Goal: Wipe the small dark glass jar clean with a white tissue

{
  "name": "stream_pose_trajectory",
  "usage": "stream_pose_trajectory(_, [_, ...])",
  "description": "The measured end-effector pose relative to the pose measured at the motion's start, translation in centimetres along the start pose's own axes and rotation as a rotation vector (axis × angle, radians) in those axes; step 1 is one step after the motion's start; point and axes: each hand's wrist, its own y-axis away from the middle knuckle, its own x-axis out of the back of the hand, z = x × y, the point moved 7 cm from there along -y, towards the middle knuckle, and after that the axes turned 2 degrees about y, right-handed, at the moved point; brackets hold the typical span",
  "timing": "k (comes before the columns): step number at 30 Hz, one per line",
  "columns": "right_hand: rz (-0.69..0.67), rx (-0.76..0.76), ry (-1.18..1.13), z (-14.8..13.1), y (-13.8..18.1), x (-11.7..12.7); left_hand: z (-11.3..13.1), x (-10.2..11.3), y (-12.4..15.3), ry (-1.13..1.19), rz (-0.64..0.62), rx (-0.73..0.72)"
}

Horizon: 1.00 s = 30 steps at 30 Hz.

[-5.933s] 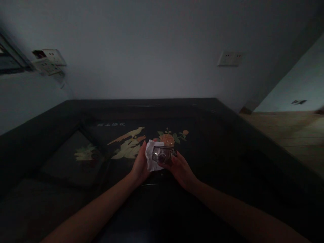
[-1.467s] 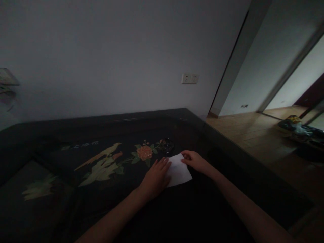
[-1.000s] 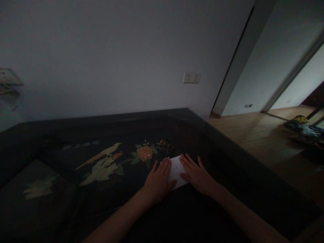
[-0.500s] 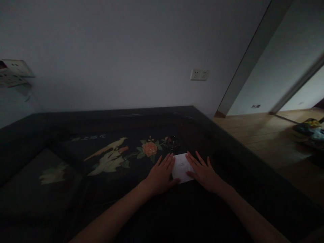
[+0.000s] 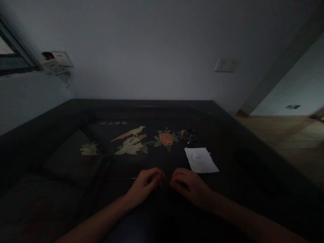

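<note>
My left hand (image 5: 147,183) rests low over the dark tabletop, fingers loosely curled, and nothing shows in it. Close to its right is my right hand (image 5: 188,186), also curled, with a small gap between the two. I see nothing in my right hand either, though both palms are turned away. A white piece of paper (image 5: 201,160) with a faint grey mark lies just beyond my right hand, apart from it. Behind the paper stands a round clear glass dish (image 5: 191,136).
The dark glossy table (image 5: 152,113) carries an inlaid bird and flower picture (image 5: 165,139). A pale wall with a socket plate (image 5: 226,65) rises behind it. More sockets (image 5: 62,58) sit at the left corner. Wooden floor (image 5: 286,131) lies to the right.
Both hands have lifted off the paper, drawn back towards me and left, and curled. The paper now lies free on the table. The view has turned left.
</note>
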Motion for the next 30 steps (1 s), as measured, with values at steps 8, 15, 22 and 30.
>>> stream_pose_trajectory(8, [-0.063,0.011,-0.074,0.7,-0.1,-4.4,-0.4,-0.3,-0.2,0.001,-0.062,-0.035])
stream_pose_trajectory(15, [-0.094,-0.003,-0.107,0.6,-0.3,-4.1,-0.4,-0.2,-0.4,0.004,-0.081,-0.039])
stream_pose_trajectory(22, [-0.102,-0.005,-0.099,1.0,-0.2,-4.4,-0.6,-0.6,-0.3,-0.05,-0.114,-0.037])
stream_pose_trajectory(30, [-0.1,0.027,-0.088,0.6,-0.3,-4.3,-0.7,-0.8,-0.2,-0.045,-0.12,-0.042])
